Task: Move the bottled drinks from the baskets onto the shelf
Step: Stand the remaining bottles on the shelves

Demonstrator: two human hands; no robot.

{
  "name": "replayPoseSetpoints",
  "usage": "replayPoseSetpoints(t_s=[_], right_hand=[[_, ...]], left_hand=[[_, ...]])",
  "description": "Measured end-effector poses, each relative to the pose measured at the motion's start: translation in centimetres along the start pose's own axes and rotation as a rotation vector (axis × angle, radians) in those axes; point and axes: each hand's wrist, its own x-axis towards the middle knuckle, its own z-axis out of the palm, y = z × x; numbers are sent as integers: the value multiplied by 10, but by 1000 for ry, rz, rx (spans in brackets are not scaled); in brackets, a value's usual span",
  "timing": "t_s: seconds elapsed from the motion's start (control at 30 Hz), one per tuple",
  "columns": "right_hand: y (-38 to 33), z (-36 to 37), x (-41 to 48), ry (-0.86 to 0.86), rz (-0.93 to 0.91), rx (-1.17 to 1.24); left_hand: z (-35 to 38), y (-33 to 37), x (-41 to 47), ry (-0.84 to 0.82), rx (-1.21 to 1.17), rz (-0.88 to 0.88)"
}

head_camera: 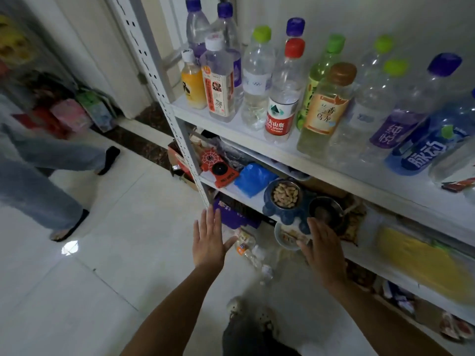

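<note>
Several bottled drinks stand on the white shelf (246, 129): an orange juice bottle (192, 83), a red-capped water bottle (281, 98), a tea bottle with a brown cap (325, 111), a blue bottle (431, 147). My left hand (209, 240) and my right hand (322, 250) reach forward below that shelf, fingers straight, holding nothing. Between them a clear bottle with an orange label (248, 249) lies on the floor. No basket is in view.
The lower shelf holds a red spider-web box (218, 168), a blue bag (254, 178), a blue bowl of nuts (285, 199) and a yellow pack (421, 263). Another person's legs (46, 176) stand at the left on the white tiled floor.
</note>
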Motion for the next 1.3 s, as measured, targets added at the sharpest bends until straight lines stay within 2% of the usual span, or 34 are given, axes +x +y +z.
replayPoseSetpoints(t_s=[0.1,0.27,0.6,0.73,0.8,0.87,0.97,1.1,1.2,1.3], right_hand=[[-1,28,-14,-73,-5,-26],[31,116,-15,-170,-83,-43],[146,417,-31,-327,-84,-142],[194,520,-39,-350,-170,-146],[221,561,-37,-326,-263,-185],[246,597,-28,-375,-345,-250],[268,632,-18,-444,-328,-335],[277,656,-10,-316,-423,-362],[281,664,-6,-289,-498,-394],[281,669,2,-293,-663,-445]], left_hand=[[38,-12,-10,-70,3,-58],[132,-22,1,-87,-83,-226],[421,-33,63,-225,-345,-489],[525,-40,98,-263,-524,-643],[567,-38,111,-311,-604,-689],[604,-30,125,-352,-700,-708],[649,-9,140,-411,-767,-708],[685,10,148,-522,-891,-709],[700,18,151,-513,-1051,-745],[702,28,156,-479,-1201,-780]])
